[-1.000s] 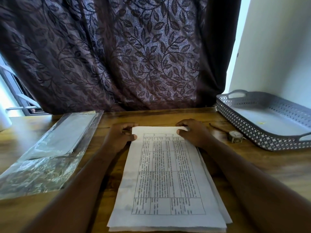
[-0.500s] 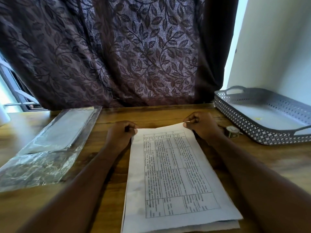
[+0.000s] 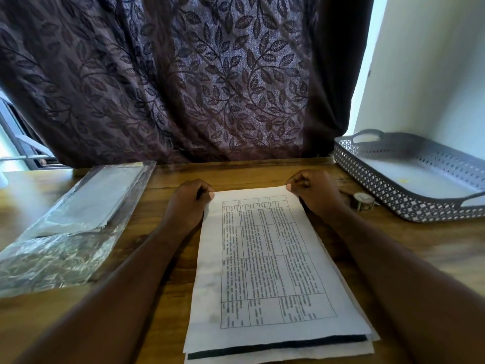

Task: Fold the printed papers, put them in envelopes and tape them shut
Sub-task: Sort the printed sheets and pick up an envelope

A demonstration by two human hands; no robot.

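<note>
Both hands pinch the far corners of the top printed sheet (image 3: 265,261): left hand (image 3: 187,203) on the far-left corner, right hand (image 3: 313,191) on the far-right. The sheet lies on the paper stack (image 3: 362,349), near end down, far edge apparently just lifted. Long axis runs away from the person, table header at the far end. Likely light, floppy, easily creased: keep corner holds. Envelope packet (image 3: 78,222) left of the stack; tape roll (image 3: 363,202) and tray (image 3: 409,208) right of it.

Dark purple leaf-patterned curtain (image 3: 183,82), grey lattice-pierced tray (image 3: 409,179), white paper (image 3: 267,271) printed with a black table.
</note>
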